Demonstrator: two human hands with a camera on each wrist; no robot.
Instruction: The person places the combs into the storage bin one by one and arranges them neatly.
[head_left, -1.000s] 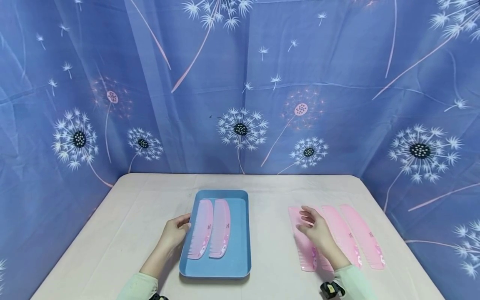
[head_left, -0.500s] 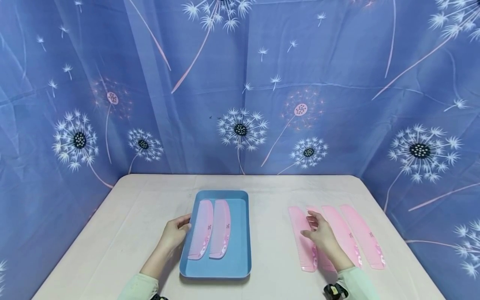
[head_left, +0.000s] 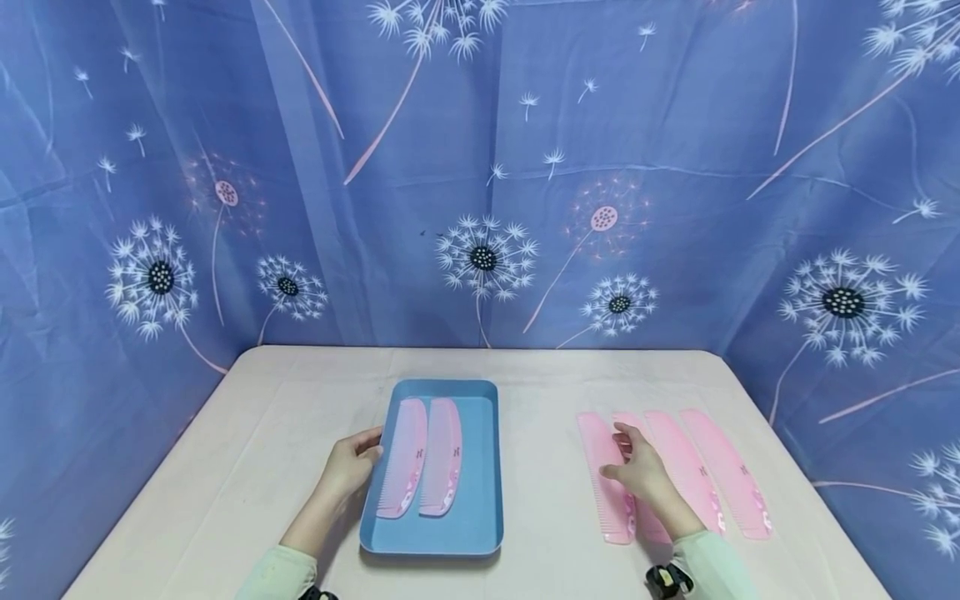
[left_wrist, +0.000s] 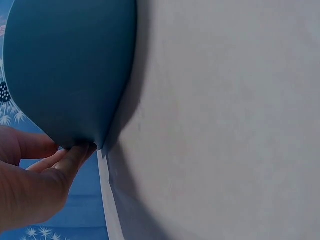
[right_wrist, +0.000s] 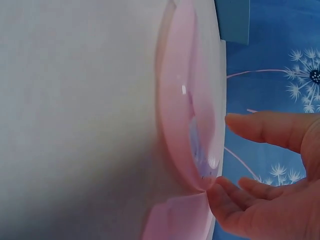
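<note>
Pink comb (head_left: 651, 522) — partly hidden behind right hand (head_left: 642, 468).

Dark marks (head_left: 456, 452) on pink combs (head_left: 437, 458), too small to read, no legible text

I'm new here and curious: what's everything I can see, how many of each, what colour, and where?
Table: one, cream, in the lower part of the head view
Patterned cloth: number of pieces unclear, blue with dandelion print, behind and beside the table
Tray: one, blue, left of the table's middle
Tray combs: two, pink, side by side in the tray
Table combs: four, pink, in a row at right
Sleeves: two, pale green, on the forearms
Wrist devices: two, black, one per wrist
Left hand grip: one, bare, holding the tray's left side
Right hand grip: one, bare, at the table combs
</note>
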